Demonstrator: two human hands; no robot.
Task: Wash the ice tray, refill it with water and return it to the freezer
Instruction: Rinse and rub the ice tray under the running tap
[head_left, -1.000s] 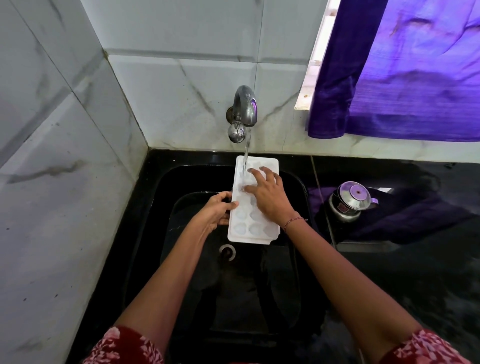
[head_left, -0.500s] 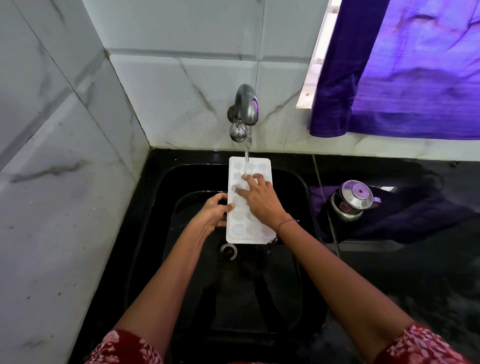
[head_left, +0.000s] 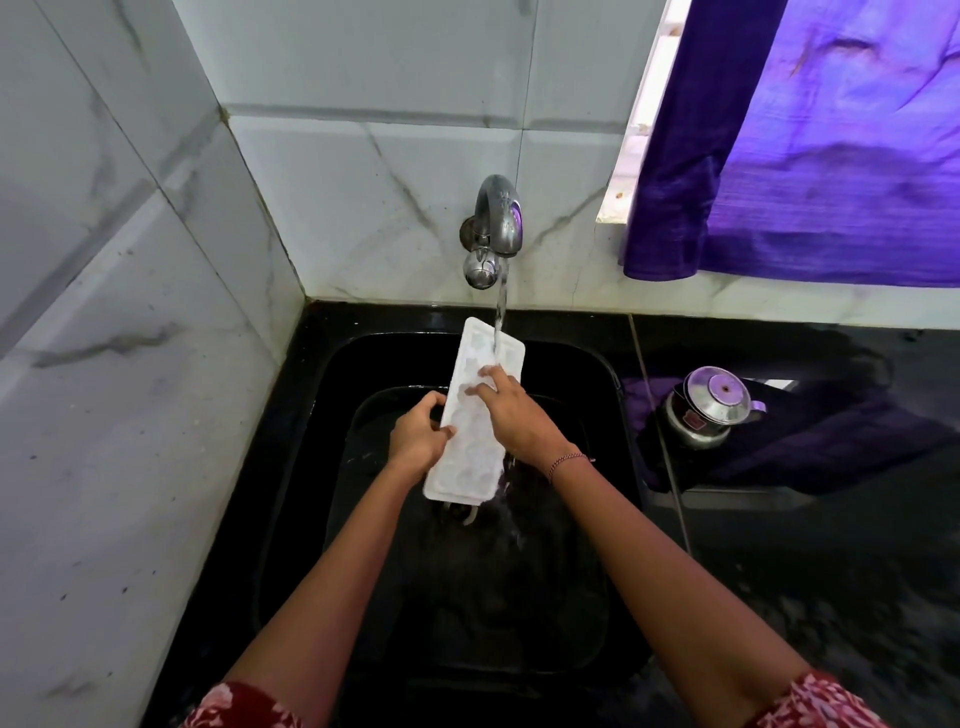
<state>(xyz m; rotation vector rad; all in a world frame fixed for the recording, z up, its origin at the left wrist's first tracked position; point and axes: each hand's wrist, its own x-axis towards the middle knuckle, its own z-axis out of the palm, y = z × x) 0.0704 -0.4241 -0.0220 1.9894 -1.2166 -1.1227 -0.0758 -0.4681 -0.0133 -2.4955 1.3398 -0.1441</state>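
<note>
A white ice tray (head_left: 470, 447) with rounded cups is held over the black sink (head_left: 597, 519), tilted with its far end up to the right. Water runs from the steel tap (head_left: 497, 218) onto the tray's far end. My left hand (head_left: 418, 436) grips the tray's left long edge, thumb on top. My right hand (head_left: 511, 413) lies flat across the tray's middle, fingers spread on the cups. Water spills off the tray's near right corner into the sink.
A steel pot with a lid (head_left: 709, 408) stands on a dark cloth on the black counter (head_left: 857, 545) right of the sink. A purple curtain (head_left: 810, 145) hangs at the upper right. Marble-tiled walls (head_left: 130, 364) close off the left and back.
The tray has turned, its far end swinging right and its near end left. My right hand slid toward the tray's far half. Water now pours off the near corner.
</note>
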